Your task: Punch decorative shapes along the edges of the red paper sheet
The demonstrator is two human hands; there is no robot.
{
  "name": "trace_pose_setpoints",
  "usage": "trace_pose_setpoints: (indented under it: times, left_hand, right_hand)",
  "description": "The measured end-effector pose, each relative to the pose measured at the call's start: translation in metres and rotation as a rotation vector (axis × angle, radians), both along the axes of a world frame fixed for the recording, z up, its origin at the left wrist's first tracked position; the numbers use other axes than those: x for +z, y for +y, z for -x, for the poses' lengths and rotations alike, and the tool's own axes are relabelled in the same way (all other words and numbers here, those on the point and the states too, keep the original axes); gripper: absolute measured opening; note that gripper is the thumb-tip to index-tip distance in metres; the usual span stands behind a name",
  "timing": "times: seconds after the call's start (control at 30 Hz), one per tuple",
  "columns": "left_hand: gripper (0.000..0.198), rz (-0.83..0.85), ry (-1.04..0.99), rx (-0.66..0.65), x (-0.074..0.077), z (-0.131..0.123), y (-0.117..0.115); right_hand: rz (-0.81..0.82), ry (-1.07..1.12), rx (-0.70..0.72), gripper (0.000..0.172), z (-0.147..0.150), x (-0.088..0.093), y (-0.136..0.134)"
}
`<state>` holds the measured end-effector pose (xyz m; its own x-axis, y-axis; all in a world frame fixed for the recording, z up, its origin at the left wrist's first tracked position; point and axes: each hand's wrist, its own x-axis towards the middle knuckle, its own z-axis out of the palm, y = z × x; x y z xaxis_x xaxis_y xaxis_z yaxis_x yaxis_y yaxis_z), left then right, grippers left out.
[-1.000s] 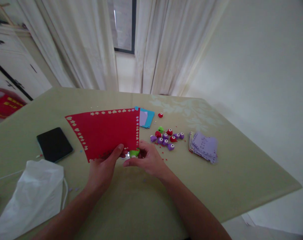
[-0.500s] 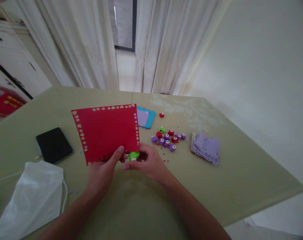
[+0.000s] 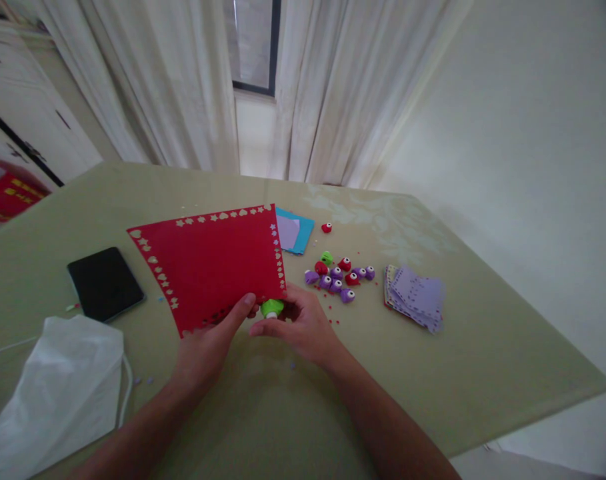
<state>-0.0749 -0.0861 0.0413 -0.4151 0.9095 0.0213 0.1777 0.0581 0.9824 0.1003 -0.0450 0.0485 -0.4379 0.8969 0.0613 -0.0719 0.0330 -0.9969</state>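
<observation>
A red sheet of paper with small shapes cut out along its borders is raised above the table. My left hand pinches its lower edge, thumb on top. At the sheet's lower right corner, my right hand has its fingers around a green punch with a white part showing. Some of the right fingers are hidden behind the punch and paper. Several purple and red punches and another green punch lie beyond my right hand.
Punched purple sheets are stacked at the right. Blue paper lies behind the red sheet. A dark tablet and a white mask lie at the left. Small paper bits dot the table.
The red sheet has tilted, its left side swinging outward and its lower edge slanting more. Both hands remain by the lower edge; the camera view has shifted slightly.
</observation>
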Motion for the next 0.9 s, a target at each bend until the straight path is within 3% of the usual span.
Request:
trace_pose_setpoints:
  times: [0.3,0.5,0.9]
  left_hand:
    - [0.023,-0.050,0.105,0.054,0.002,-0.004,0.002]
    - [0.025,-0.008,0.085,0.012,0.008,-0.006,0.002]
    - [0.034,0.014,-0.010,-0.091,0.016,-0.010,0.001]
  right_hand:
    - [0.200,0.181,-0.019,0.037,0.004,0.008,0.000]
    - [0.195,0.150,-0.111,0.036,0.002,0.005,0.003]
    - [0.247,0.216,-0.120,0.050,0.004,-0.001,-0.001]
